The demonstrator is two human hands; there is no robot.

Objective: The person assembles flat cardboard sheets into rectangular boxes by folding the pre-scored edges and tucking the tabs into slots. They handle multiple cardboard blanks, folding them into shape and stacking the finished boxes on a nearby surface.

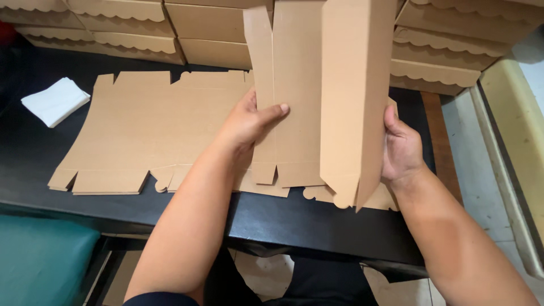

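Note:
I hold a flat brown cardboard box blank (pixel 317 90) upright above the black table (pixel 34 153), with its right panel folded toward me. My left hand (pixel 249 119) grips its left side, thumb across the front panel. My right hand (pixel 401 148) grips the folded right panel from outside. Beneath it a stack of unfolded brown blanks (pixel 147 130) lies flat on the table, with scalloped tabs along its near edge.
Stacks of folded brown boxes with scalloped lids (pixel 141 28) line the back of the table, and more stand at the right (pixel 447 51). A folded white cloth (pixel 55 101) lies at the left. A teal cushion (pixel 39 260) sits below left.

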